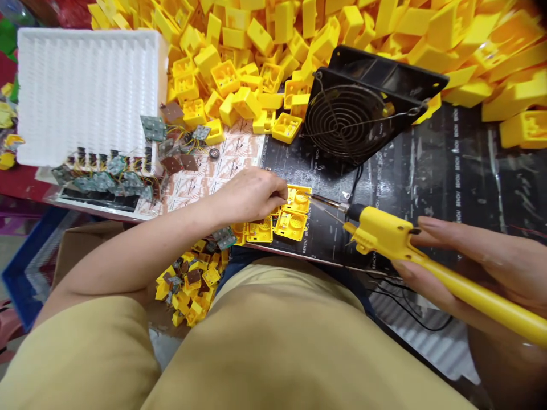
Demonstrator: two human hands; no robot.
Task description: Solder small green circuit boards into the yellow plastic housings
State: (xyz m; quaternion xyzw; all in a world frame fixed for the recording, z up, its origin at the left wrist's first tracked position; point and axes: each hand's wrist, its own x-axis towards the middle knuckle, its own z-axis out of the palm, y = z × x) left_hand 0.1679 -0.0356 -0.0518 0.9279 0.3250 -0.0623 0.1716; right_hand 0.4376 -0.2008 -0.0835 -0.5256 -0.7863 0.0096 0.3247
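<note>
My right hand point(491, 250) grips a yellow soldering gun point(384, 230) by its handle, thumb and index finger on either side of the body. Its metal tip points left and reaches the edge of a yellow plastic casing point(299, 198); I cannot tell whether they touch. My left hand point(254, 193) is closed at that casing's left side, fingers curled down and pinched; whatever they hold is hidden beneath them. Just below lies another open yellow casing point(291, 225), with a round grille pattern inside. More casings point(260, 230) line the bench edge under my left wrist.
A black fan point(346, 119) stands behind the casings, before a large heap of yellow housings point(243, 68). At left is a white foam tray point(92, 85) with wired circuit boards point(106, 179) along its front. A bin of yellow parts point(194, 285) sits below the bench edge.
</note>
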